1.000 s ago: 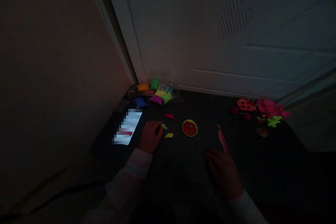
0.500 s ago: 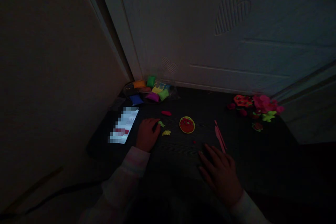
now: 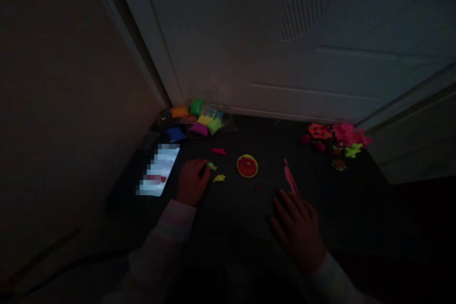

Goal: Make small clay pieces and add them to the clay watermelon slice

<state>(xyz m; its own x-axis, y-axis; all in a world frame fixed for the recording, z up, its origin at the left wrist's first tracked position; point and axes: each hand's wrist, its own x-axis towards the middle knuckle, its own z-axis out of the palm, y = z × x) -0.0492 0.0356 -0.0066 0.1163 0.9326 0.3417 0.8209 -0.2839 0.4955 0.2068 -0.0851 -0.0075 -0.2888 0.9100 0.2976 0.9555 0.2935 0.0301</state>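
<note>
My left hand (image 3: pixel 194 180) rests on the dark tabletop, fingers curled, with thumb and forefinger closed at a small light-green clay piece (image 3: pixel 212 166). Just right of it lies a yellow clay piece (image 3: pixel 219 178). A round clay disc (image 3: pixel 247 169), red inside a yellow rim with small bits on top, is in the middle. Between the disc and my right hand sits a tiny red ball (image 3: pixel 257 188). My right hand (image 3: pixel 297 228) lies palm down, fingers apart, holding nothing. Its fingertips are by the lower end of pink modelling tools (image 3: pixel 290 178).
A lit phone (image 3: pixel 160 171) lies at the left. Behind it are bagged clay packs (image 3: pixel 199 128) in several colours. A red clay strip (image 3: pixel 218 151) lies behind the disc. Pink, orange and yellow-green clay shapes (image 3: pixel 349 135) cluster at the right rear. A white panel (image 3: pixel 270 57) stands behind the table.
The camera view has shifted, so the table appears farther left. My right hand has moved slightly nearer the pink tools. My left hand stays at the green clay piece.
</note>
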